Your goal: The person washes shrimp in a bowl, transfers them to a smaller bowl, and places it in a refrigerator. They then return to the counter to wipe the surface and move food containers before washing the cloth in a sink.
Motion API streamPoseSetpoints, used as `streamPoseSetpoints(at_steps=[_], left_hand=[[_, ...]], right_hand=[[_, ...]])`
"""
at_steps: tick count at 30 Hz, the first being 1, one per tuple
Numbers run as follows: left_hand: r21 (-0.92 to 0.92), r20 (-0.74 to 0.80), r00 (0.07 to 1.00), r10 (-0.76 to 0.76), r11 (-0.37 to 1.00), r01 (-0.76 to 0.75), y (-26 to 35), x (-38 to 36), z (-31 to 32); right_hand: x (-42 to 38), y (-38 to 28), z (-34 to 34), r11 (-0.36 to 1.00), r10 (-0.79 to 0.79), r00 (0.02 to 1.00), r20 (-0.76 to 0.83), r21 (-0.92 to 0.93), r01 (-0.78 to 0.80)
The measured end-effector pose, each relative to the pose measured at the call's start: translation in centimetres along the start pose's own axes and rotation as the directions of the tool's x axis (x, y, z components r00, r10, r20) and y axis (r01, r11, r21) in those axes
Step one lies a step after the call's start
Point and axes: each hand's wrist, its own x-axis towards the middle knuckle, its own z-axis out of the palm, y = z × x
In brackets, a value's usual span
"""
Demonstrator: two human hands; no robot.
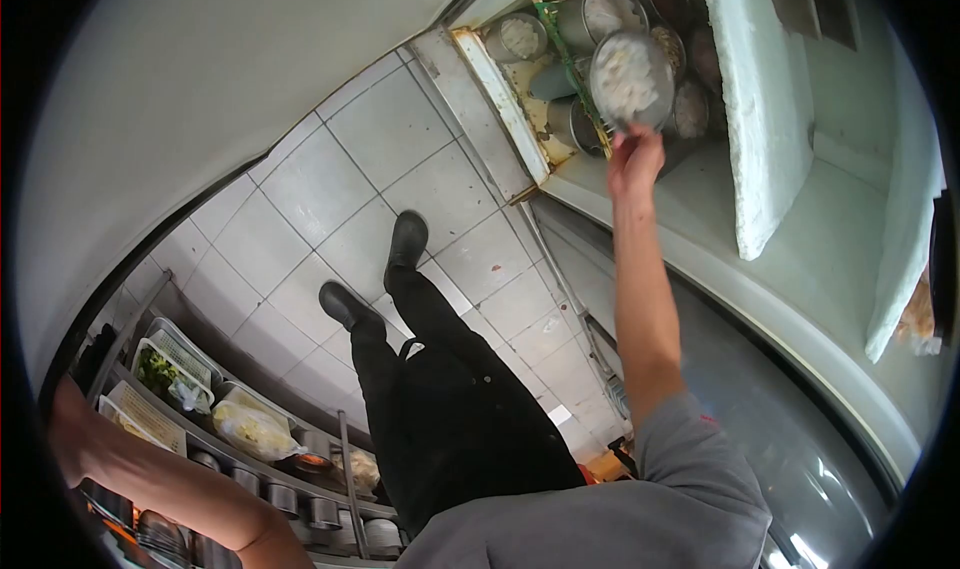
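Observation:
My right hand (637, 157) reaches into the open fridge and is closed on the near rim of a round metal bowl (604, 81) filled with white pieces (632, 74). What the pieces are, I cannot make out. Other metal containers stand under and around the bowl, among them one with pale food (519, 37) and one with pinkish-white food (612, 11). My left hand (72, 434) is at the far left, beside the side shelving, dim and partly cut off by the dark edge of the view. Its fingers are hidden.
Thick frosted ridges (765, 119) rise to the right of the containers. A green rusty bar (575, 74) crosses between them. On the left, a shelf holds a white basket of greens (175, 354), a bag of yellowish food (252, 424) and several metal tins. Below lies a tiled floor (310, 189).

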Motion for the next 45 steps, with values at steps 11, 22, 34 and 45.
streamPoseSetpoints(at_steps=[11, 22, 34, 45], left_hand=[[-0.035, 0.120, 0.993, 0.000, 0.999, 0.004, -0.1, 0.0, 0.8], [-0.078, 0.221, 0.975, 0.007, 0.997, 0.011, -0.3, -0.6, 1.5], [-0.150, 0.352, 0.936, 0.013, 0.988, 0.043, -1.1, -0.8, 2.4], [-0.140, 0.465, 0.884, 0.052, 0.990, 0.015, -0.9, -0.5, 1.3]], right_hand=[[11.2, -5.9, 4.2, 0.995, -0.035, 0.977, -0.211, 0.079, 0.053], [13.7, -4.9, 6.5, 0.983, -0.074, 0.967, -0.243, 0.144, 0.111], [19.9, -2.9, 6.8, 0.994, 0.043, 0.993, 0.108, 0.100, -0.054], [-12.1, 5.1, -6.2, 0.625, 0.662, 0.715, 0.224, -0.691, -0.363]])
